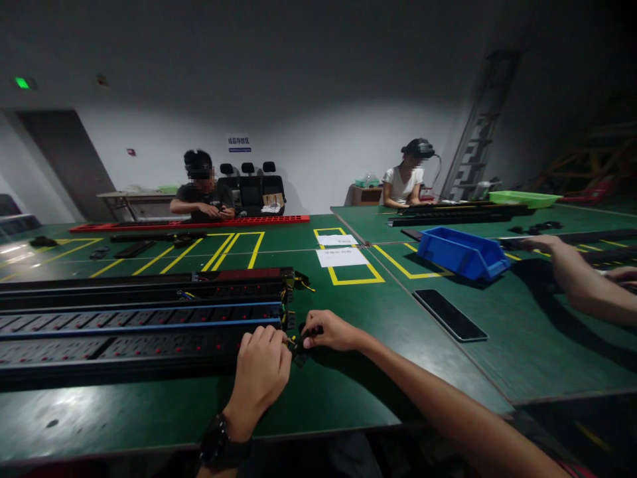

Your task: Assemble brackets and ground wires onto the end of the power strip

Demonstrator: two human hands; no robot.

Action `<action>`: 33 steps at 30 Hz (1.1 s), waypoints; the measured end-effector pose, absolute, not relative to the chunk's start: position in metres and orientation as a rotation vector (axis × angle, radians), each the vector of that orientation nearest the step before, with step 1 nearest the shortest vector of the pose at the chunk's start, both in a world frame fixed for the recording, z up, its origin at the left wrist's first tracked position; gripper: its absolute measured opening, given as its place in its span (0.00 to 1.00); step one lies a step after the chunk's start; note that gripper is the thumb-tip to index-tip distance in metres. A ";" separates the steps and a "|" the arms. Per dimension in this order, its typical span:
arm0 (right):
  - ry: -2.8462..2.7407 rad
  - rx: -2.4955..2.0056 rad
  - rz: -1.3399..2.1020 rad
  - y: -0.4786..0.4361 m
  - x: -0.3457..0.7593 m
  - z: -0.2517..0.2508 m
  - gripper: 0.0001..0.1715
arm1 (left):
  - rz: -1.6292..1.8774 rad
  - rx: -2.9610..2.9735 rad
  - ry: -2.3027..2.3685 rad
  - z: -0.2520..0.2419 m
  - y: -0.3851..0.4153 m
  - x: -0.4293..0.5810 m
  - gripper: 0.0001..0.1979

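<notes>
Several long black power strips (139, 328) lie side by side on the green table (348, 392), their right ends near the middle. My left hand (261, 372), with a dark watch on the wrist, is curled closed at the end of the nearest strip. My right hand (331, 330) pinches a small black end piece (300, 345) with wires at that same end. The two hands almost touch.
A black phone (449, 315) lies flat to the right, a blue bin (462, 253) behind it. Paper sheets (341, 256) sit in yellow floor-style markings. A co-worker's arm (582, 282) reaches in at the right. Two people sit at the far side, beside a red strip (189, 224).
</notes>
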State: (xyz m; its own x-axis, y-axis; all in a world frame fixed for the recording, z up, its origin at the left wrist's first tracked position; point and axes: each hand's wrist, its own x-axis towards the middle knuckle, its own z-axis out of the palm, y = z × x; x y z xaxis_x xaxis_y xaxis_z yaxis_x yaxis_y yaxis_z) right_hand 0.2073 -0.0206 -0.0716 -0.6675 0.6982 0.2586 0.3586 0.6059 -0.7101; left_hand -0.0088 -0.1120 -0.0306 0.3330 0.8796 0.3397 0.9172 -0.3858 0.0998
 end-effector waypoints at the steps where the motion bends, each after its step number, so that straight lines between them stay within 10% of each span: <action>1: -2.312 -0.857 0.820 -0.021 0.205 -0.072 0.12 | -0.522 -2.473 -1.674 -0.031 -0.112 -0.009 0.15; 14: -2.399 -1.074 0.182 -0.039 0.183 -0.073 0.09 | -0.508 -2.401 -1.645 -0.037 -0.109 -0.007 0.07; 33: -2.402 -1.016 0.283 -0.037 0.187 -0.072 0.13 | -0.521 -2.321 -1.649 -0.039 -0.108 -0.004 0.09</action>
